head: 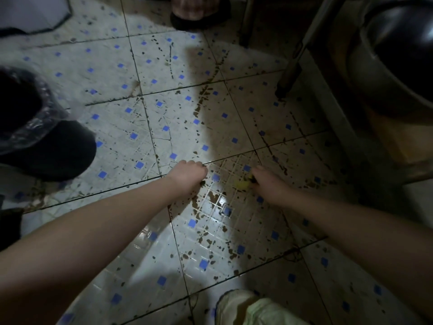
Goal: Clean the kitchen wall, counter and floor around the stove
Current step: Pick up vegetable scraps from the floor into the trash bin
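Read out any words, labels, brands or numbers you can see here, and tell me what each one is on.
No readable text anywhere in this view.
The floor tiles show only blue squares and brown stains.
The yellow object gripped by the right hand is blurred; no label can be made out.
The metal pot shows no marking.

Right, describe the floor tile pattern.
White floor tiles gridded with small blue squares, spattered with brown grime; the head view shows it.
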`<action>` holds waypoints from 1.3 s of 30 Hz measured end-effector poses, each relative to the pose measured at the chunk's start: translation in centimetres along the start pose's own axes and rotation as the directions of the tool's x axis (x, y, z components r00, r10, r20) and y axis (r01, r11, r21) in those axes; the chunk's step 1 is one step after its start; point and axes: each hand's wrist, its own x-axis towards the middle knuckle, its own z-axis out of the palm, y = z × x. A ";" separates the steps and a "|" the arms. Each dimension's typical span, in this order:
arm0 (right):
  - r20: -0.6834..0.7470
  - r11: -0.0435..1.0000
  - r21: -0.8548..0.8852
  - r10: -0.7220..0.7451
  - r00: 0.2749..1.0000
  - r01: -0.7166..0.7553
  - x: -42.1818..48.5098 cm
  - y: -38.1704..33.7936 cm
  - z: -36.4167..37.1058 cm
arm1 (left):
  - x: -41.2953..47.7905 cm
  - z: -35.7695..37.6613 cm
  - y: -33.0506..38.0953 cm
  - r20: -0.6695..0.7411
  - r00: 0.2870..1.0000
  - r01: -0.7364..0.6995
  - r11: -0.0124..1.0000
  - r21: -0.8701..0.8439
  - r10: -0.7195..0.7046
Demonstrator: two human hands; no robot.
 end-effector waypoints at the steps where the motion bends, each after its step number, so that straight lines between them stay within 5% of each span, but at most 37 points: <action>1: -0.013 1.000 -0.001 -0.001 1.000 0.001 0.2 -0.1 -0.1 | -0.4 0.0 -0.4 0.001 1.000 0.010 1.000 -0.015 -0.010; 11: -0.054 0.998 0.054 0.027 0.998 -0.024 1.8 -0.9 -0.7 | -0.3 -0.3 -1.8 -0.025 0.990 0.131 0.958 -0.254 -0.142; 33: 0.085 0.982 0.052 0.176 0.981 -0.181 2.6 0.1 1.8 | 4.4 3.3 -1.9 -0.054 0.987 0.130 0.948 -0.290 -0.152; 39: 0.140 0.987 -0.005 0.159 0.977 -0.160 2.6 -0.3 1.6 | 4.2 3.0 -1.4 0.013 0.992 0.130 0.987 -0.097 -0.129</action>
